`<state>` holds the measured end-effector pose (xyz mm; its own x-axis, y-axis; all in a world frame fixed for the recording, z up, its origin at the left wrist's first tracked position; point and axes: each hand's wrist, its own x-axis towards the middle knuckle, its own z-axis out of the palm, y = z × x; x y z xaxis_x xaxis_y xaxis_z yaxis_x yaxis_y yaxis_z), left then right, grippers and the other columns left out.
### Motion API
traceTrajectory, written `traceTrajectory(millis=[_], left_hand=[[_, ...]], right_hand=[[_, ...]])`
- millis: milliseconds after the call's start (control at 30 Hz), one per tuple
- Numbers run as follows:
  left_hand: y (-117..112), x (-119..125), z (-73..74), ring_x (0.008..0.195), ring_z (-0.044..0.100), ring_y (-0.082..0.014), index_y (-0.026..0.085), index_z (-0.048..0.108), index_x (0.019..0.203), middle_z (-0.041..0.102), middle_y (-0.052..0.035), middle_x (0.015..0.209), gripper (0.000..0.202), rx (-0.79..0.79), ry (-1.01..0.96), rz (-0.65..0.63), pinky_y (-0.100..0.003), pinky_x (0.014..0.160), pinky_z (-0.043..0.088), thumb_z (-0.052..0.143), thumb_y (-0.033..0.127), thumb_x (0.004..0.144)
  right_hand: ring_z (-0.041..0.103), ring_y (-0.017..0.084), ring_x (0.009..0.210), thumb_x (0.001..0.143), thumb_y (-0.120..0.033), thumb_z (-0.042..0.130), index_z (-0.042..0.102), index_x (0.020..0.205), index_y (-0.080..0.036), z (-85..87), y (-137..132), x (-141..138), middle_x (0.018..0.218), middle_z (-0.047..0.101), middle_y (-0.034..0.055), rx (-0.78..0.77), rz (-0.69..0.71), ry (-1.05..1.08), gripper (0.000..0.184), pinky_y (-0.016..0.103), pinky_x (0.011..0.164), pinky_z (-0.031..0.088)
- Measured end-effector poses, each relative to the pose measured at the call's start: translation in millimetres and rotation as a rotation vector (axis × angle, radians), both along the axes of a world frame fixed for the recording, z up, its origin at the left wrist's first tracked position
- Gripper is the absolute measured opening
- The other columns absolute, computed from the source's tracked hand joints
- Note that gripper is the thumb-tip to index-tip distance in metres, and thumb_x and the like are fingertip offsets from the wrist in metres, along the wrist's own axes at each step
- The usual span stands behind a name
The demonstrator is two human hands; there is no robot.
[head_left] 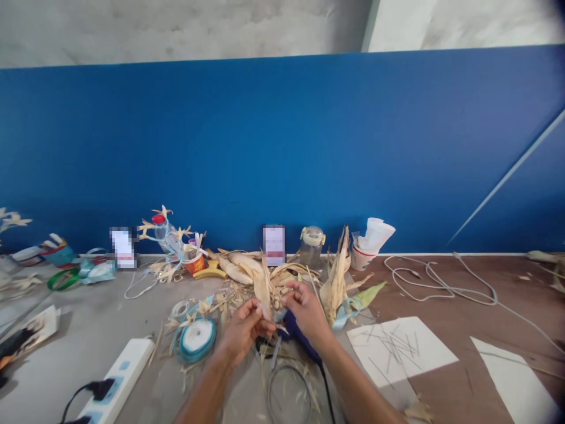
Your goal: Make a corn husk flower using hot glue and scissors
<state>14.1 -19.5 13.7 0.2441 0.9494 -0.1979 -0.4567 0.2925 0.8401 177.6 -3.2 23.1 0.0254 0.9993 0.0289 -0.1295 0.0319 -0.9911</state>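
In the middle of the table, my left hand (247, 331) pinches a pale strip of corn husk (262, 293) that stands upright from the fingertips. To its right, my right hand (305, 309) is closed, with thumb and fingertips together close to the husk. Whatever lies between those right fingertips is too small to make out. Below the right hand lies a dark blue glue gun (304, 340), partly covered by the hand. A heap of dried corn husks (236, 268) is spread behind both hands, and an upright husk bundle (338, 282) stands to the right.
At left are a ribbon roll (197, 337), a yellow tape dispenser (210, 271) and a power strip (121, 377). A lidded jar (311, 247) and a paper cup (362, 257) stand behind. Thin wires lie on white paper (401, 347); a white cable (441, 288) curls at right.
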Motion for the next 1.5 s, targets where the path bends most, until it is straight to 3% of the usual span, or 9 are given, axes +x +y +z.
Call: traceTrajectory(millis=[100, 233, 367, 600, 700, 1033, 1200, 1333, 1500], left_hand=[[2.7, -1.6, 1.0, 0.056, 0.067, -0.0147, 0.017, 0.056, 0.075, 0.069, -0.0006, 0.061, 0.035, 0.009, -0.05, 0.071, -0.023, 0.055, 0.053, 0.082, 0.036, 0.063], [3.8, -1.8, 0.5, 0.062, 0.069, -0.0148, 0.016, 0.06, 0.076, 0.071, -0.001, 0.071, 0.03, -0.005, -0.104, 0.111, -0.024, 0.06, 0.055, 0.083, 0.031, 0.064], [2.1, 0.7, 1.8, 0.062, 0.068, -0.0135, 0.016, 0.061, 0.076, 0.07, -0.0007, 0.071, 0.024, 0.038, -0.127, 0.085, -0.023, 0.06, 0.053, 0.08, 0.03, 0.069], [-0.8, 7.4, 5.7, 0.059, 0.063, -0.0134, 0.016, 0.064, 0.073, 0.067, -0.0011, 0.065, 0.018, 0.095, -0.121, 0.071, -0.024, 0.062, 0.05, 0.076, 0.029, 0.072], [0.2, 6.1, 1.4, 0.059, 0.062, -0.0133, 0.016, 0.065, 0.076, 0.068, -0.0016, 0.067, 0.018, 0.055, -0.147, 0.092, -0.023, 0.059, 0.049, 0.078, 0.029, 0.07], [3.2, 3.1, -1.6, 0.049, 0.056, -0.0076, 0.015, 0.064, 0.078, 0.065, 0.0017, 0.063, 0.023, -0.078, -0.248, 0.139, -0.017, 0.05, 0.049, 0.082, 0.018, 0.063], [9.2, -4.7, 1.1, 0.052, 0.061, -0.0099, 0.017, 0.061, 0.077, 0.067, 0.0019, 0.066, 0.023, -0.102, -0.231, 0.285, -0.02, 0.051, 0.052, 0.08, 0.014, 0.064], [10.7, -5.0, -0.3, 0.045, 0.051, -0.0049, 0.016, 0.06, 0.074, 0.062, 0.0042, 0.061, 0.026, -0.007, -0.157, 0.304, -0.015, 0.045, 0.043, 0.082, 0.023, 0.064], [7.8, -0.9, 1.8, 0.039, 0.045, -0.0034, 0.017, 0.058, 0.072, 0.051, 0.0092, 0.047, 0.028, 0.027, -0.103, 0.284, -0.014, 0.042, 0.038, 0.083, 0.026, 0.061]], right_hand=[[0.053, 0.015, 0.06, 0.073, -0.035, 0.058, 0.052, 0.094, -0.02, 2.0, 0.6, 4.5, 0.063, 0.056, -0.0042, 0.047, -0.032, -0.067, 0.027, 0.027, 0.06, 0.041], [0.056, 0.017, 0.071, 0.073, -0.036, 0.059, 0.06, 0.082, -0.019, 4.1, -5.8, -4.6, 0.074, 0.062, 0.0004, 0.034, 0.171, -0.173, 0.02, 0.028, 0.068, 0.043], [0.051, 0.013, 0.059, 0.068, -0.032, 0.062, 0.058, 0.072, -0.018, 5.3, -11.4, -13.0, 0.063, 0.057, -0.0035, -0.121, 0.299, -0.13, 0.015, 0.025, 0.059, 0.038], [0.043, 0.01, 0.053, 0.058, -0.023, 0.063, 0.053, 0.067, -0.018, 9.4, -12.5, -5.1, 0.057, 0.051, -0.0061, -0.181, 0.369, -0.085, 0.014, 0.022, 0.055, 0.031], [0.04, 0.01, 0.053, 0.064, -0.023, 0.059, 0.054, 0.064, -0.019, 10.8, -11.8, -3.1, 0.056, 0.048, -0.0059, -0.144, 0.316, -0.111, 0.007, 0.023, 0.055, 0.03], [0.036, 0.011, 0.049, 0.076, -0.039, 0.05, 0.044, 0.057, -0.022, 8.9, -9.7, -6.6, 0.05, 0.039, -0.0064, -0.115, 0.217, -0.103, 0.027, 0.023, 0.052, 0.029], [0.036, 0.012, 0.049, 0.079, -0.045, 0.044, 0.039, 0.053, -0.023, 10.2, -0.4, 14.7, 0.05, 0.038, -0.0054, -0.041, 0.044, -0.21, 0.035, 0.025, 0.052, 0.031], [0.036, 0.012, 0.05, 0.081, -0.047, 0.046, 0.035, 0.052, -0.023, 13.0, 2.0, 30.5, 0.05, 0.033, -0.0061, 0.013, 0.042, -0.445, 0.039, 0.025, 0.051, 0.028], [0.049, 0.013, 0.061, 0.078, -0.031, 0.056, 0.052, 0.064, -0.019, 20.3, -1.8, 37.2, 0.065, 0.052, -0.0022, 0.047, 0.101, -0.755, 0.019, 0.024, 0.059, 0.034]])
